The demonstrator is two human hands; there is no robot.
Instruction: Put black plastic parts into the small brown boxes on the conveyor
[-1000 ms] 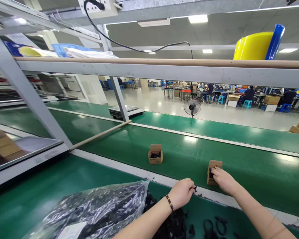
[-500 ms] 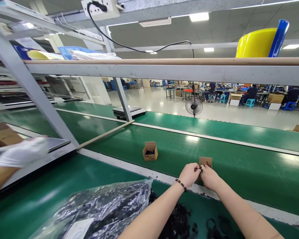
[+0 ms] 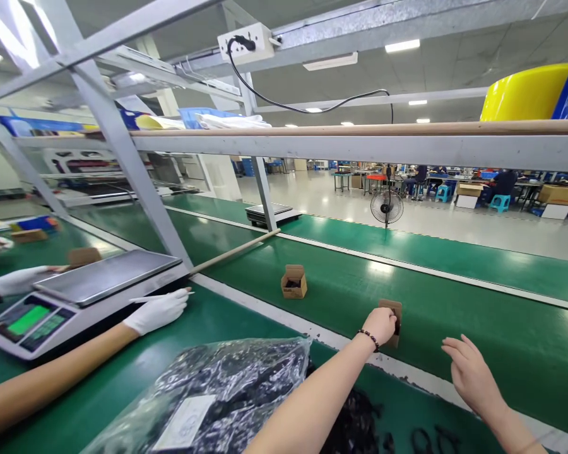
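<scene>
My left hand (image 3: 381, 325), with a beaded bracelet at its wrist, is at the mouth of a small brown cardboard box (image 3: 396, 308). Its fingers are curled together, and what they hold is hidden from view. To the right, apart from that box, my right hand (image 3: 471, 372) hovers over the green belt with its fingers stretched out and nothing in them. Below my left forearm lies a heap of small black parts (image 3: 360, 419), a few of them loose and ring-shaped. Beside the heap rests a large clear plastic bag (image 3: 236, 366) full of dark parts, bearing a white label (image 3: 184, 421).
Another open cardboard box (image 3: 294, 284) with dark contents stands on the belt (image 3: 341, 277). At left, a co-worker's white-gloved hand (image 3: 163, 312) holds a thin white stick beside a weighing scale (image 3: 108, 277). A metal shelf rail (image 3: 341, 145) crosses above; a fan (image 3: 387, 207) hangs beyond.
My hands have parted: the right moved away to the right and opened, while the left stayed at the box. The co-worker's gloved hand moved right, past the scale. The view swung left.
</scene>
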